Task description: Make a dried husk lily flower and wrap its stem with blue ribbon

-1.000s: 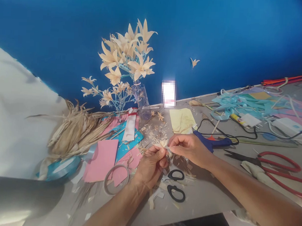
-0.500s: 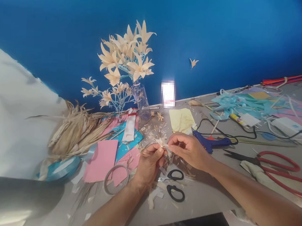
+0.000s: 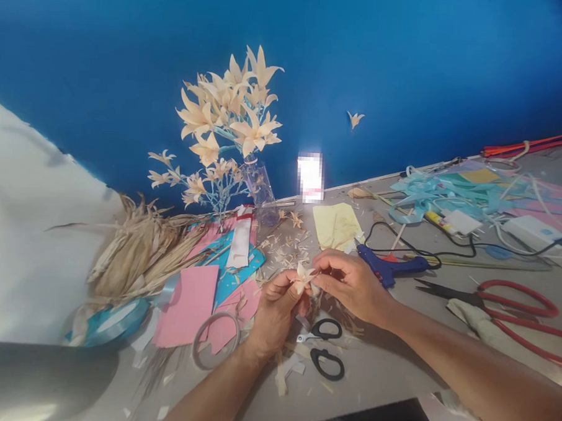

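A small cream husk flower [image 3: 303, 276] is pinched between the thumb and fingers of my left hand [image 3: 278, 303], above the middle of the table. Its pointed petals spread upward. My right hand [image 3: 347, 281] is at the flower's right side, thumb and fingertips closed on the edge of a petal. Black-handled scissors [image 3: 326, 331] lie just below my hands, their blades partly covered by scraps. Beyond my hands, trimmed husk scraps [image 3: 286, 245] and a few tiny flowers are scattered on the table.
A blue glue gun [image 3: 390, 265] and red-handled shears [image 3: 514, 301] lie at the right. Husk flowers [image 3: 229, 109] stand in a clear bottle [image 3: 263, 197] at the back. Pink paper [image 3: 186, 305], a tape roll [image 3: 215, 341], teal ribbon [image 3: 118, 318] and dried husks [image 3: 139, 248] lie left.
The flower has turned in my fingers, so its open petals now show more clearly. Both hands stay close together, and the view has shifted slightly.
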The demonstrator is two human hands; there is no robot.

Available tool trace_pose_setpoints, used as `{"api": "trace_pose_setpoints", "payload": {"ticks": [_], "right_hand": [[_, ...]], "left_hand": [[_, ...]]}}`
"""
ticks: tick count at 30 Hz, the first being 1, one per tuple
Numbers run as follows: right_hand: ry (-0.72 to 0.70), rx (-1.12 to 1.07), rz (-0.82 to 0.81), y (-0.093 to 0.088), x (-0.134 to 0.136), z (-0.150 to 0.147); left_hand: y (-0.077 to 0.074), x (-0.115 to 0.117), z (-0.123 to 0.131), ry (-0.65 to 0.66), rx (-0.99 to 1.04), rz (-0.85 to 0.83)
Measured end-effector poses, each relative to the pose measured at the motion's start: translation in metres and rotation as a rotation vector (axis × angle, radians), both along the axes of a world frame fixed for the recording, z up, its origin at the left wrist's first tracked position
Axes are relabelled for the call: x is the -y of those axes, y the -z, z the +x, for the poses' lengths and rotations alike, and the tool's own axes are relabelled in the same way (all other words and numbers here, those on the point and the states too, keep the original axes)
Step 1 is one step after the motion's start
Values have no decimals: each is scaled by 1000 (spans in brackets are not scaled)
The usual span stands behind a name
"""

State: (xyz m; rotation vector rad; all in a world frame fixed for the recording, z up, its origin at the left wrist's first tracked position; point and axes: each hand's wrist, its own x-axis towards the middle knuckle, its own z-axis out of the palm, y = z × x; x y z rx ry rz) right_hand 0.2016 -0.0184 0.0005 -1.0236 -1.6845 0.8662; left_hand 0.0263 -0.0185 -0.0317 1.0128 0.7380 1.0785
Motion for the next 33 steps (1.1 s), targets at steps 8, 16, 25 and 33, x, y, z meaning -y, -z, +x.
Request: {"api": "trace_pose_setpoints", "payload": {"ticks": [8,16,25,33], "right_hand": [[-224,-232,-172,-1,3,4],[-195,-162,-68,-6,4,3],[-27,7,188,4,-1,2],[-3,37,27,-3,4,-2]], "left_hand": [[-12,1,-5,336,98,-100],[-11,-1,-3,274,15,-61],[-12,0,-1,71,-44,-56],[-7,-1,2,-99,-71,-82]]}}
